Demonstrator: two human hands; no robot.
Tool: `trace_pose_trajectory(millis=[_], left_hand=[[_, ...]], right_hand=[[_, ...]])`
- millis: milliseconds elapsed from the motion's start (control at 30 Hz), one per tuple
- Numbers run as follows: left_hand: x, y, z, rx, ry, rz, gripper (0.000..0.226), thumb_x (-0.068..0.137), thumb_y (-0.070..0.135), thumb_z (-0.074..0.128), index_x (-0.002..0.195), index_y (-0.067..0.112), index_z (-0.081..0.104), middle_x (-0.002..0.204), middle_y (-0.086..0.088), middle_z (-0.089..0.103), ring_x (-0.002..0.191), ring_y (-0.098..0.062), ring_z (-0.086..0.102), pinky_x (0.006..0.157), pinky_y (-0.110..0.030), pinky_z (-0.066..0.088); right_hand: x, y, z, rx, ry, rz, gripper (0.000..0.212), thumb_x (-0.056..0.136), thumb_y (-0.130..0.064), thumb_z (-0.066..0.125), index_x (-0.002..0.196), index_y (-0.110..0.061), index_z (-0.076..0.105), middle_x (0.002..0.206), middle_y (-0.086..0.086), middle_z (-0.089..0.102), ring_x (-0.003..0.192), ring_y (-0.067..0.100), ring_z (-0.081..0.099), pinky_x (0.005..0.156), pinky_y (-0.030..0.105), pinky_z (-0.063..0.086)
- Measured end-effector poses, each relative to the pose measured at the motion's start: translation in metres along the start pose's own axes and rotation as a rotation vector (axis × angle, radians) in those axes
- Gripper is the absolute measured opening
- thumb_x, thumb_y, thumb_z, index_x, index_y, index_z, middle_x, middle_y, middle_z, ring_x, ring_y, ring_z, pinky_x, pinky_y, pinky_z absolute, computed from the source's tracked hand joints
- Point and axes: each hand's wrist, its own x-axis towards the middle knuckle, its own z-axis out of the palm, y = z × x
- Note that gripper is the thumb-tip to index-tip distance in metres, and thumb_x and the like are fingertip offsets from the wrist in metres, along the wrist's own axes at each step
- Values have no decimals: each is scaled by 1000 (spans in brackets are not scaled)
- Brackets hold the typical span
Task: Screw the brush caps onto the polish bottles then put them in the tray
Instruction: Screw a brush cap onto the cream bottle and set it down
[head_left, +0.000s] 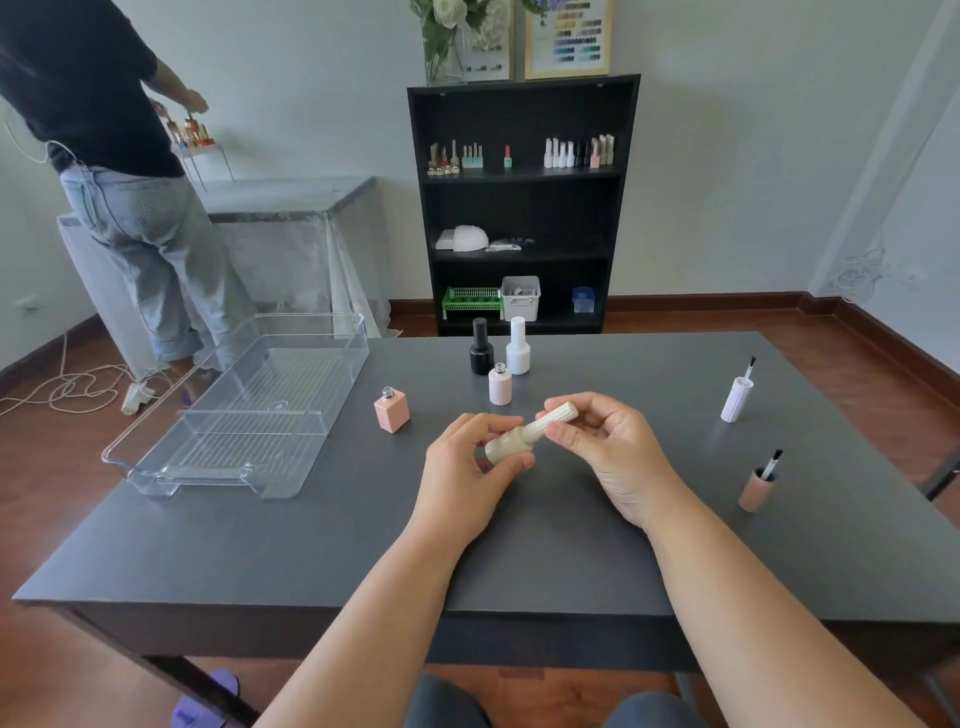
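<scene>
My left hand (467, 473) grips a cream polish bottle (506, 446), tilted above the table's middle. My right hand (602, 441) pinches the ribbed cream brush cap (556, 418) that sits on the bottle's neck. An uncapped square pink bottle (392, 410) and an uncapped ribbed pale pink bottle (500, 385) stand on the table. A capped black bottle (480, 348) and a capped white bottle (518, 347) stand behind them. On the right stand two loose caps, brush up: a ribbed white one (736, 397) and a pink one (757, 488). The clear tray (234, 415) on the left holds nothing.
The grey table (519, 545) has its front edge close to my knees. A black shelf (522, 208) with more bottles stands behind the table. A person (119, 171) stands at another table at the back left. Cables lie on the wooden floor at left.
</scene>
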Motion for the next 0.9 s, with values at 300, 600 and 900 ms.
trace_pose_trajectory(millis=[300,600,900], left_hand=[[1,-2,0,21,27,2,31,76,20,81,104,26,71,97,13,64,92,-1,57,72,-13,50],[1,-3,2,25,20,10,30,73,22,84,99,28,71,94,15,63,91,-2,59,73,-19,55],[1,-3,2,45,29,0,29,70,24,85,93,31,69,93,16,64,91,0,58,70,-18,54]], right_hand=[[2,3,2,108,-74,61,36,71,-17,79,106,-25,72,108,2,72,99,13,66,81,21,50],[2,2,5,45,50,46,45,51,-36,90,87,-23,68,84,-6,69,77,9,62,74,20,51],[1,2,6,81,77,29,15,65,-25,80,79,-20,75,86,-5,74,81,6,65,75,21,50]])
